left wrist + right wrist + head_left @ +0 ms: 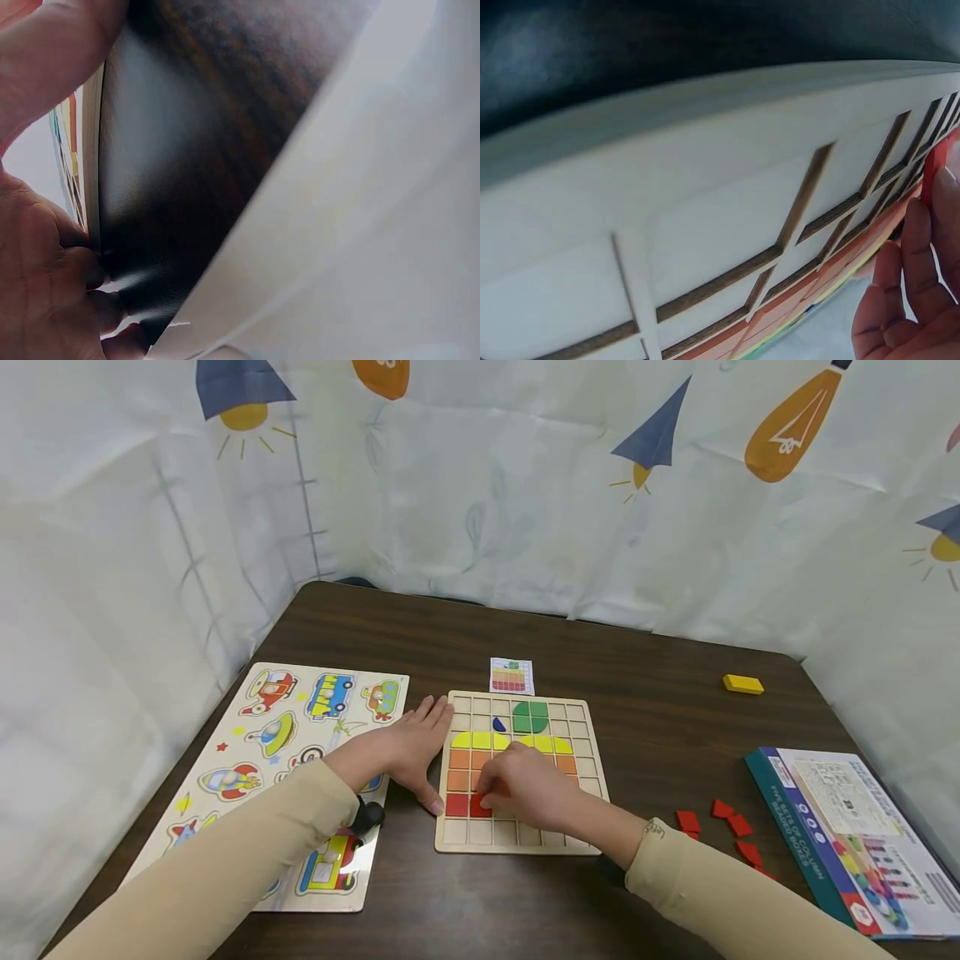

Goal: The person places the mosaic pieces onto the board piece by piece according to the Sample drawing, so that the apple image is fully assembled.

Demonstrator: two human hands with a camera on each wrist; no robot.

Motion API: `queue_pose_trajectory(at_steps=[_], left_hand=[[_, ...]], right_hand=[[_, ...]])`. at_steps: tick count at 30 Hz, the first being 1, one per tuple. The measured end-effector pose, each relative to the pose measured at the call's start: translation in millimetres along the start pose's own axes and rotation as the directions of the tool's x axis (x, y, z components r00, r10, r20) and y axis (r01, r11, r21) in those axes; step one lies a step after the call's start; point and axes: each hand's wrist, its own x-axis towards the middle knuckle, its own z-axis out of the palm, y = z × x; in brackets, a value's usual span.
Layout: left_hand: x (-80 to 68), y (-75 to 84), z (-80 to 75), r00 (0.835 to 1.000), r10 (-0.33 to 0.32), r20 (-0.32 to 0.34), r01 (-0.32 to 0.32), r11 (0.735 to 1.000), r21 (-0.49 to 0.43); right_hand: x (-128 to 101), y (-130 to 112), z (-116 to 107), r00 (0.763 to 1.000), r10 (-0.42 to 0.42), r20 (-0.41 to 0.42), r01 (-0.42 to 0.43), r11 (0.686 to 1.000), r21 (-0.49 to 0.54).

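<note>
A wooden grid board (517, 837) lies mid-table, partly filled with yellow, orange and red tiles, a green shape (530, 717) and a small blue piece (498, 724). My left hand (408, 750) lies flat with straight fingers against the board's left edge, thumb along the rim; in the left wrist view the palm (37, 300) touches the board's edge (91, 150). My right hand (519, 785) is curled over the board's lower left rows, fingertips holding a red tile (480, 807) at the red row. The right wrist view shows the fingers (922, 285) beside that red tile (928, 176) over empty cells (705, 225).
A pattern card (512, 676) lies behind the board. A vehicle peg puzzle (292, 735) sits at the left under my left forearm. Several loose red tiles (731, 825) lie at the right, beside a printed box (847, 835). A yellow block (743, 684) sits far right. Curtains surround the table.
</note>
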Motion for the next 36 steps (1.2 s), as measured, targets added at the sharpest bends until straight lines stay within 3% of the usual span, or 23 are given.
queue_pose_trajectory(at_steps=[11,20,25,36], left_hand=[[0.8,-0.2,-0.4,1.000,0.000,0.001,0.000,1.000,0.006],[0.1,-0.2,0.1,1.000,0.003,-0.006,-0.003,1.000,0.017],[0.6,-0.5,0.7,1.000,0.014,-0.007,-0.014,1.000,0.013],[-0.3,-1.6,-0.4,1.000,0.019,-0.004,-0.018,1.000,0.011]], right_hand=[[0,-2,4,0.999,-0.037,-0.034,0.033,0.994,-0.100],[-13,14,-9,0.996,0.024,-0.082,-0.025,1.000,-0.017],[-43,43,-23,0.983,0.140,-0.116,-0.137,0.990,0.038],[-133,113,-44,0.911,0.370,-0.182,-0.368,0.929,0.046]])
